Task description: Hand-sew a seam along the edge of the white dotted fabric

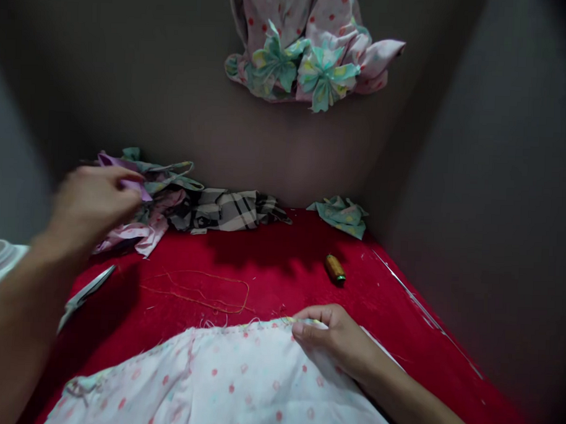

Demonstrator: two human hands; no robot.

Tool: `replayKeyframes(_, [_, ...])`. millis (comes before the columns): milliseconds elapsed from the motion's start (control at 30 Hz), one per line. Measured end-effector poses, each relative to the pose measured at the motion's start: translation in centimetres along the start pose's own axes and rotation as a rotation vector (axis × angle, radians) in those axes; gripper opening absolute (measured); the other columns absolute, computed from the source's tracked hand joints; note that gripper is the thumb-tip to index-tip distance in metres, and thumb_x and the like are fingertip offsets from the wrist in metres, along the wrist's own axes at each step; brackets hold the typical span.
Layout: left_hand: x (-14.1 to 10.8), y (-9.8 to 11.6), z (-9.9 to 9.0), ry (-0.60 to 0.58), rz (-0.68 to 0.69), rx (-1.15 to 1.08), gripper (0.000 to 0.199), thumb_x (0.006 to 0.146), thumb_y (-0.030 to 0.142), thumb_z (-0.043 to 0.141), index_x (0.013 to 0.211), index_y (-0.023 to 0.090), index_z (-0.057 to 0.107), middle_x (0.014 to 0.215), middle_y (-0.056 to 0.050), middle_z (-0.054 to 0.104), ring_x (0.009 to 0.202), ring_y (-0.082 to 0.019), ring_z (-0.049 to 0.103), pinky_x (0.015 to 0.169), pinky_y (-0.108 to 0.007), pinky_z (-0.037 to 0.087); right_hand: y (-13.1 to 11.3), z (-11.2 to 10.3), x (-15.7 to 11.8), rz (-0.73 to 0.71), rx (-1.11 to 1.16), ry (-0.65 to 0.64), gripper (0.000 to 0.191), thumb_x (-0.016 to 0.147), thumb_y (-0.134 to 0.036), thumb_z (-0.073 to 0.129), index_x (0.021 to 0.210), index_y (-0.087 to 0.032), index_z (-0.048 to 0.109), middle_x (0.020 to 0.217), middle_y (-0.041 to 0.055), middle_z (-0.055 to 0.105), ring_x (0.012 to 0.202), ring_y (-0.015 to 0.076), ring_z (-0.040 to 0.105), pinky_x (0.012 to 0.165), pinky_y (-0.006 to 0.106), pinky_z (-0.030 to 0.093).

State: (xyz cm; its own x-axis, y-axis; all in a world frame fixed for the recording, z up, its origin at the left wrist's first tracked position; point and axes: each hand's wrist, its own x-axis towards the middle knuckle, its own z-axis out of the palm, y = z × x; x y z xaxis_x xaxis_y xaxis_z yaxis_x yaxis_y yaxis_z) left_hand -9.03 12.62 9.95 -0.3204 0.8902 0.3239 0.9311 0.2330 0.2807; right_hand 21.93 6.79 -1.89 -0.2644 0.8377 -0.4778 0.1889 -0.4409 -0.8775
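Observation:
White cloth with red dots (240,383) spreads across the near side of the red surface, loose threads along its far edge. My right hand (334,334) pinches that edge between thumb and fingers. Raised at the left, my left hand (98,196) is slightly blurred, its thumb and index finger brought together. Whatever they hold is too small to make out. Behind this hand lie a purple scrap (120,163) and other cloth pieces. A loop of orange thread (224,309) lies beyond the white cloth.
A thread spool (335,270) lies at right, near a green cloth scrap (341,215). Black-and-white plaid cloth (231,210) rests along the back wall. Dotted fabric with green bows (327,74) hangs above. Scissors (87,295) and a white container (3,261) are at left.

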Motion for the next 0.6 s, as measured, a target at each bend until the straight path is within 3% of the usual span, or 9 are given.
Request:
replayKeyframes(33, [-0.9,1.4,1.0,-0.032,0.033,-0.070,0.038,0.072,0.030,0.047,0.107,0.016,0.055,0.090,-0.004,0.061,0.078,-0.020,0.053,0.062,-0.025,0.038,0.1,0.0,0.0,-0.001,-0.005,0.001,0.022,0.055,-0.033,0.064,0.064,-0.013,0.062,0.042,-0.0031,0.050,0.036,0.0060,0.036,0.038,0.019,0.023])
replayKeyframes(67, [-2.1,2.9,2.0,-0.166,0.112,-0.217,0.038,0.069,0.030,0.049,0.104,0.016,0.057,0.085,-0.002,0.062,0.073,-0.017,0.053,0.060,-0.022,0.038,0.1,-0.1,0.0,-0.003,-0.005,-0.003,0.022,0.055,-0.033,0.064,0.064,-0.013,0.062,0.042,-0.0032,0.050,0.036,0.0058,0.035,0.038,0.019,0.023])
replayKeyframes(167, [-6.1,6.9,5.5,-0.709,0.315,-0.527,0.028,0.066,0.030,0.052,0.084,0.012,0.065,0.070,0.000,0.062,0.063,-0.012,0.051,0.055,-0.018,0.037,0.2,-0.2,0.1,-0.017,0.029,-0.031,0.021,0.055,-0.031,0.064,0.064,-0.012,0.062,0.043,-0.0032,0.050,0.038,0.0057,0.036,0.039,0.018,0.025])
replayKeyframes(267, [-9.3,8.7,8.2,-0.949,0.371,-0.550,0.024,0.065,0.030,0.051,0.070,0.011,0.064,0.051,0.002,0.051,0.047,-0.008,0.042,0.042,-0.017,0.028,0.1,-0.2,0.0,-0.036,0.055,-0.047,0.022,0.055,-0.031,0.064,0.063,-0.011,0.062,0.045,-0.0025,0.051,0.040,0.0060,0.038,0.041,0.018,0.026])
replayKeyframes(433, [-10.4,8.5,10.0,-1.072,0.223,-0.667,0.015,0.062,0.023,0.049,0.056,0.012,0.055,0.044,0.003,0.045,0.040,-0.008,0.037,0.039,-0.018,0.028,0.0,-0.1,0.1,-0.034,0.025,-0.016,0.022,0.054,-0.031,0.064,0.062,-0.011,0.062,0.044,-0.0025,0.052,0.038,0.0057,0.036,0.040,0.018,0.025])
replayKeyframes(600, [-9.0,8.5,9.1,-0.893,0.200,-0.771,0.016,0.064,0.023,0.048,0.051,0.014,0.042,0.043,0.006,0.032,0.041,-0.005,0.024,0.039,-0.017,0.018,-0.1,-0.2,0.0,-0.039,0.015,-0.019,0.020,0.055,-0.030,0.064,0.062,-0.011,0.062,0.045,-0.0025,0.051,0.039,0.0058,0.037,0.041,0.018,0.025])
